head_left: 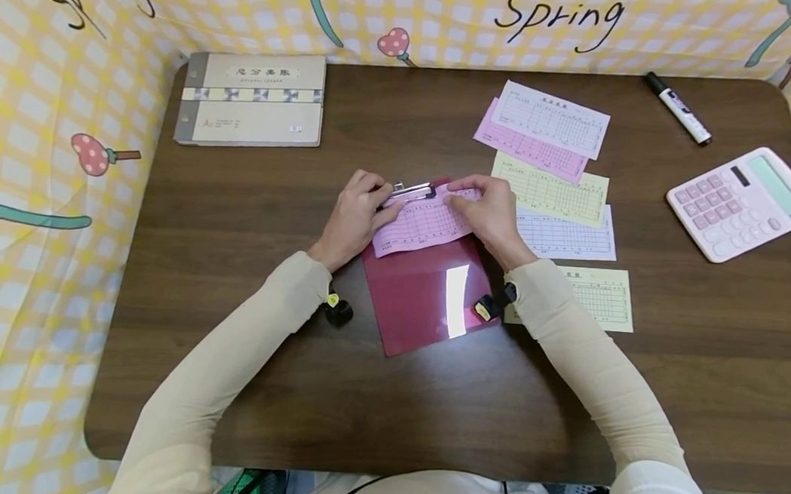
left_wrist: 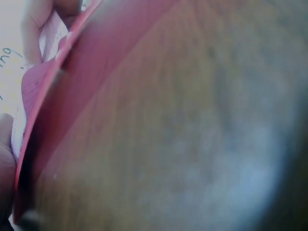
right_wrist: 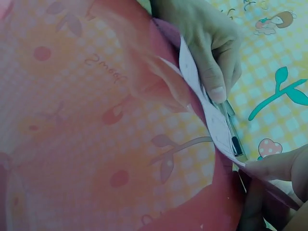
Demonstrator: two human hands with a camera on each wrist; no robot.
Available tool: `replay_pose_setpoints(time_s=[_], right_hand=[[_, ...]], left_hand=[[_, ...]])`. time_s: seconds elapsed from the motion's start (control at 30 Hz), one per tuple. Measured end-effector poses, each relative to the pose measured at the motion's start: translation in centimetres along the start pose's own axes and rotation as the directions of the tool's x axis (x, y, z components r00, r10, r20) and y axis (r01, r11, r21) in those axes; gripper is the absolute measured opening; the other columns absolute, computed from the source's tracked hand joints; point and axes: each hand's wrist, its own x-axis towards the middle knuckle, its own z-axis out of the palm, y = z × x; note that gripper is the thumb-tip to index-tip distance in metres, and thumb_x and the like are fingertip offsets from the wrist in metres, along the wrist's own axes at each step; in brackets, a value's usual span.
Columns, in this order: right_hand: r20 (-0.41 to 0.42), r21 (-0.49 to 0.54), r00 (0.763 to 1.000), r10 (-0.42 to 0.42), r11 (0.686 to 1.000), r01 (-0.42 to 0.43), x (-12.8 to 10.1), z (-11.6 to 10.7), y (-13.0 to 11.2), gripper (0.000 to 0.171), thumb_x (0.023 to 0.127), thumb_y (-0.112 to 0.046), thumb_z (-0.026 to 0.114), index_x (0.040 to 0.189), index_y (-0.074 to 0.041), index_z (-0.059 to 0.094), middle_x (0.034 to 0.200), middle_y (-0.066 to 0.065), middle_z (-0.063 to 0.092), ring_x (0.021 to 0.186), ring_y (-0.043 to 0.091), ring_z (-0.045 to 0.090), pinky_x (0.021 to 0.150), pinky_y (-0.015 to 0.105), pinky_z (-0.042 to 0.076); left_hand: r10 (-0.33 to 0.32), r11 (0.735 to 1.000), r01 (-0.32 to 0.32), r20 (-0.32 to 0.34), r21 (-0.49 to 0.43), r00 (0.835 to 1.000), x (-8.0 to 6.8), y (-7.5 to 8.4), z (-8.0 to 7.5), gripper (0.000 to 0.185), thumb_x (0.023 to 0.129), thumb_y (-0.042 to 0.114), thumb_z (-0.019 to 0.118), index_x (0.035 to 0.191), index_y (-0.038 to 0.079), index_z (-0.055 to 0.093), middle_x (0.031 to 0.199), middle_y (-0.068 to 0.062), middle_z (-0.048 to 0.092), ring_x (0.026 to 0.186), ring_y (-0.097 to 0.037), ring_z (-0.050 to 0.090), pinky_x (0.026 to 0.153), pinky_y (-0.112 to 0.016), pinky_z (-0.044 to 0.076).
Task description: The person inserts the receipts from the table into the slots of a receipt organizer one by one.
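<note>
In the head view a glossy dark-red clipboard (head_left: 409,301) has its metal clip (head_left: 412,192) at the top edge. A pink printed form (head_left: 420,230) lies across its upper part, just under the clip. My left hand (head_left: 356,218) grips the clipboard's upper left beside the clip, its thumb on the form. At the other side my right hand (head_left: 489,211) pinches the form's upper right edge. Seen from the right wrist, the form (right_wrist: 219,127) bows away from the board; whether the clip bears on it is hidden.
Several white, pink and yellow forms (head_left: 555,196) overlap right of the clipboard. Further right lie a black-and-white marker (head_left: 679,109) and a pink calculator (head_left: 745,204). A grey ledger (head_left: 253,102) sits at the back left. Checked cloth (head_left: 443,23) walls the table's back and sides.
</note>
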Motion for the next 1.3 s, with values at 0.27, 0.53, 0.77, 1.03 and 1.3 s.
replay_pose_setpoints(time_s=[0.27, 0.53, 0.77, 1.03, 1.3], right_hand=[[-0.007, -0.029, 1.000, 0.018, 0.999, -0.018, -0.12, -0.26, -0.05, 0.015, 0.079, -0.015, 0.068, 0.093, -0.011, 0.069, 0.101, 0.004, 0.062, 0.078, 0.015, 0.061, 0.062, 0.024, 0.051], [-0.004, -0.020, 1.000, 0.002, 1.000, -0.002, -0.18, 0.14, -0.33, 0.016, 0.077, -0.013, 0.070, 0.092, -0.010, 0.070, 0.100, 0.007, 0.062, 0.074, 0.016, 0.063, 0.061, 0.024, 0.052], [-0.016, -0.035, 1.000, 0.017, 0.999, -0.018, -0.07, 0.20, -0.35, 0.014, 0.078, -0.014, 0.069, 0.092, -0.012, 0.069, 0.098, 0.005, 0.062, 0.074, 0.015, 0.063, 0.062, 0.024, 0.052], [-0.022, -0.066, 1.000, 0.001, 0.998, -0.002, -0.07, 0.26, -0.13, 0.017, 0.075, -0.016, 0.072, 0.092, -0.014, 0.069, 0.100, 0.003, 0.063, 0.077, 0.014, 0.061, 0.063, 0.023, 0.051], [-0.046, -0.111, 0.996, -0.079, 0.991, 0.074, -0.32, 0.08, 0.03, 0.020, 0.074, -0.016, 0.072, 0.094, -0.014, 0.069, 0.099, 0.002, 0.063, 0.083, 0.012, 0.056, 0.064, 0.023, 0.049]], left_hand=[[-0.016, 1.000, 0.015, 0.044, 0.024, 0.999, 0.24, 0.31, -0.16, 0.034, 0.087, 0.027, 0.060, 0.104, -0.001, 0.066, 0.095, -0.009, 0.056, 0.093, -0.020, 0.045, 0.078, -0.029, 0.043], [-0.002, 0.999, 0.001, 0.045, 0.034, 0.999, 0.17, 0.25, -0.39, 0.034, 0.086, 0.026, 0.061, 0.104, -0.002, 0.066, 0.096, -0.010, 0.057, 0.094, -0.020, 0.046, 0.079, -0.029, 0.044], [0.003, 0.999, -0.007, 0.072, 0.052, 0.997, 0.28, 0.41, -0.57, 0.033, 0.087, 0.026, 0.060, 0.104, -0.001, 0.066, 0.097, -0.010, 0.057, 0.095, -0.020, 0.045, 0.080, -0.028, 0.043], [-0.004, 0.998, -0.001, 0.083, 0.064, 0.997, 0.05, 0.56, -0.73, 0.035, 0.087, 0.027, 0.060, 0.107, -0.002, 0.065, 0.098, -0.010, 0.057, 0.095, -0.020, 0.044, 0.079, -0.028, 0.043], [0.008, 0.998, -0.013, 0.065, 0.069, 0.998, 0.03, 0.43, -0.62, 0.035, 0.085, 0.026, 0.062, 0.107, -0.002, 0.065, 0.097, -0.010, 0.057, 0.094, -0.021, 0.045, 0.079, -0.028, 0.043]])
